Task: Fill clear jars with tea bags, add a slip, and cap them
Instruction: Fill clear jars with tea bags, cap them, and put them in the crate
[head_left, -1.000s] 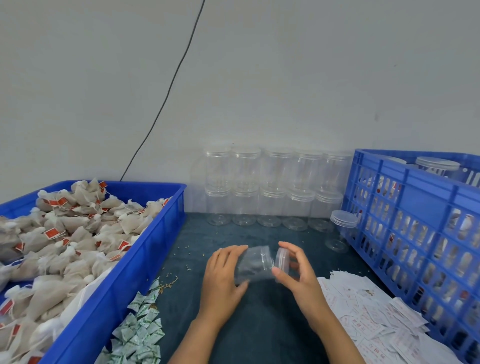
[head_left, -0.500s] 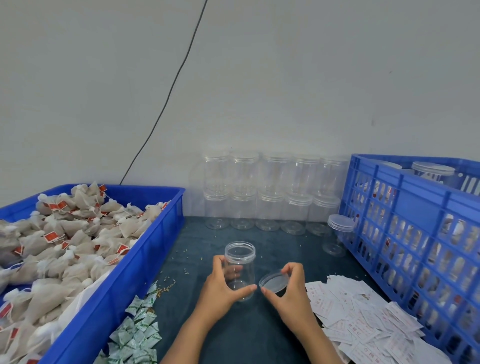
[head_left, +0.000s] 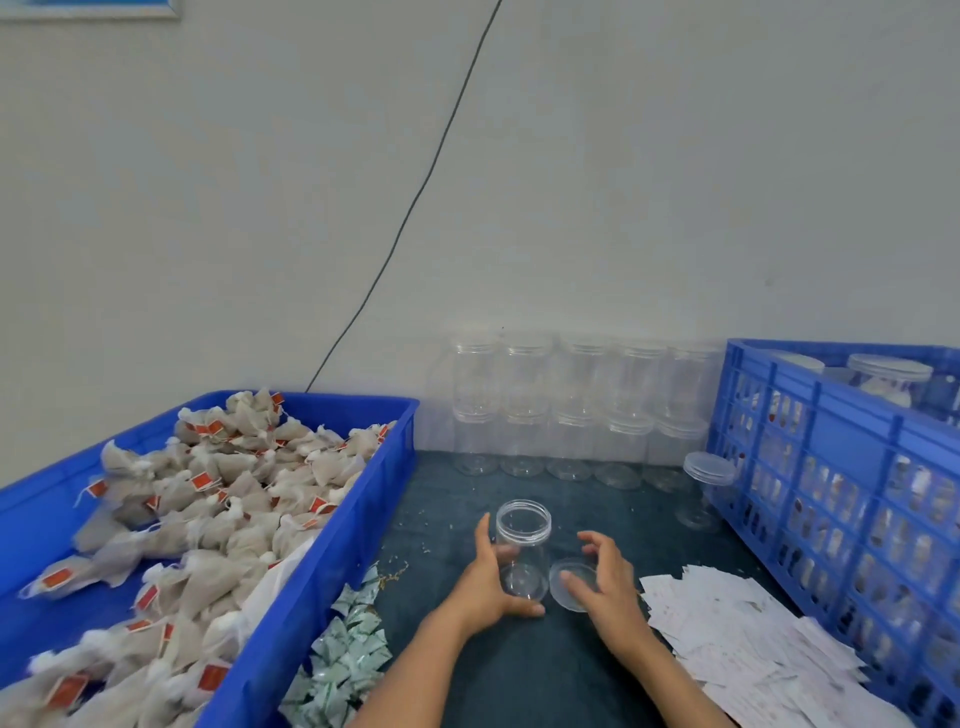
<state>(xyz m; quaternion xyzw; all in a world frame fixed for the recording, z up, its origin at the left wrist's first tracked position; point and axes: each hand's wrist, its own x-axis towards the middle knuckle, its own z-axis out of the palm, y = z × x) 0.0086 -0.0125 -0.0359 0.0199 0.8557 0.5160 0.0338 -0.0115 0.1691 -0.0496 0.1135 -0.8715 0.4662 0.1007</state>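
Observation:
An empty clear jar (head_left: 523, 545) stands upright and uncapped on the dark mat. My left hand (head_left: 485, 582) curls round its lower left side, thumb at the base. Its clear lid (head_left: 574, 583) lies flat on the mat just right of the jar. My right hand (head_left: 605, 584) hovers over the lid with relaxed, spread fingers and holds nothing. Tea bags (head_left: 208, 499) with red tags fill the blue bin (head_left: 332, 566) on the left. Paper slips (head_left: 748, 639) lie in a loose pile on the right.
Stacked empty capped jars (head_left: 571, 410) line the back wall. One capped jar (head_left: 706, 488) stands by the blue slatted crate (head_left: 841, 467), which holds finished jars. Small green-white sachets (head_left: 343, 654) lie beside the bin. A black cable runs down the wall.
The jar was lying sideways while its lid came off, then was stood upright. My right hand has put the lid on the mat and let go.

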